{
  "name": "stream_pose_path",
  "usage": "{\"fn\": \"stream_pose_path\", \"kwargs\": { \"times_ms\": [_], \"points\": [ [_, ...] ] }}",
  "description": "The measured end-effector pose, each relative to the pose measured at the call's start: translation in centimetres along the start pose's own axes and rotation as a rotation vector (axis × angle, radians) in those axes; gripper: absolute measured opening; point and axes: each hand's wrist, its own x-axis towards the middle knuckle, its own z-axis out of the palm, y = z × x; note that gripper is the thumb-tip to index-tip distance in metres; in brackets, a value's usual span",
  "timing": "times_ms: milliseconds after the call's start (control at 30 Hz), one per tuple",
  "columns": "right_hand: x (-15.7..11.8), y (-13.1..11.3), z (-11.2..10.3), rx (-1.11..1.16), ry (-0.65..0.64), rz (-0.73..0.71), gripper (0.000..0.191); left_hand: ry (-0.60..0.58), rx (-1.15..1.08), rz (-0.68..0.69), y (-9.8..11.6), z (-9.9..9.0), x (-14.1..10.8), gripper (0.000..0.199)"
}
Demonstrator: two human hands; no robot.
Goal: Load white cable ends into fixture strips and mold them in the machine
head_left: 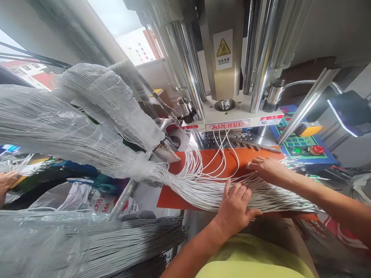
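My left hand [234, 206] lies across a thick bundle of thin white wires [203, 195], its fingers spread on top and its thumb along the near side. My right hand [266, 168] presses on the strands further right, fingers together. The bundle lies on an orange mat [176, 200]. Several strands curve up to a perforated steel plate [210, 141] at the base of a press machine [224, 77]. Behind the bundle, a clear plastic sleeve [72, 127] wraps more white wire.
A green control panel [304, 148] with a red stop button [318, 149] stands right of the mat. A bundle of grey wires [127, 239] in plastic lies at lower left. Another person's hand [7, 183] shows at the far left edge, beyond printed bags [84, 197].
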Motion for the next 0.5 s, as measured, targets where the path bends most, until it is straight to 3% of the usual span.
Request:
{"fn": "stream_pose_path", "kwargs": {
  "times_ms": [133, 300, 500],
  "points": [
    [0.0, 0.9, 1.3, -0.063, -0.049, -0.028, 0.029, 0.025, -0.018, 0.017, -0.3, -0.1, -0.3, 0.056],
    [-0.4, 1.0, 2.0, -0.189, 0.006, -0.124, 0.04, 0.066, -0.058, 0.039, -0.5, 0.4, -0.5, 0.048],
    [0.3, 2.1, 2.7, -0.2, 0.069, -0.152, 0.029, 0.154, -0.176, -0.013, -0.2, -0.6, -0.1, 0.041]
  ]
}}
